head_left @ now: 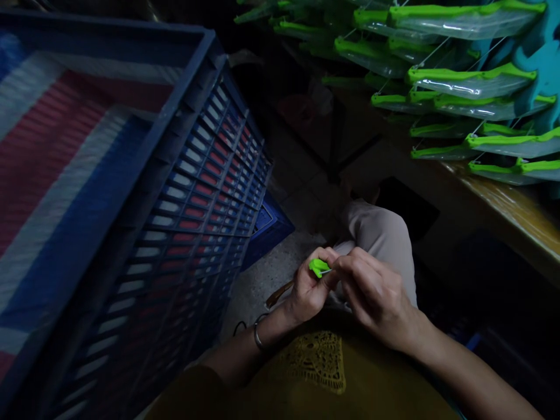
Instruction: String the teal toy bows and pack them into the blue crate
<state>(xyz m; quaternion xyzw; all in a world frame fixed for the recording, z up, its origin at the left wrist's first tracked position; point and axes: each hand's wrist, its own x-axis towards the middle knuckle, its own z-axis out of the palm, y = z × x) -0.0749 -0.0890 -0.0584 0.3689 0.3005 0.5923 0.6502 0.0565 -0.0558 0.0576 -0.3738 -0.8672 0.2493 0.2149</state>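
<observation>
Above my lap, my left hand [307, 294] is closed around a small bright green plastic piece [317, 268], and only one end of it shows between the fingers. A short length of white cord [325, 271] runs from that end toward my right hand [378, 294]. The right fingers are pinched together on the cord, close against the left hand. The rest of the green piece is hidden in the left hand. At upper right, several clear plastic pieces with green edges [472, 76] hang with white strings on them.
A large blue slatted crate [196, 192] with a red, white and blue striped sheet [56, 151] inside stands at left. A teal holder [540, 76] sits at upper right, above a brown table edge [503, 201]. A blue base [266, 230] lies on the floor beside the crate.
</observation>
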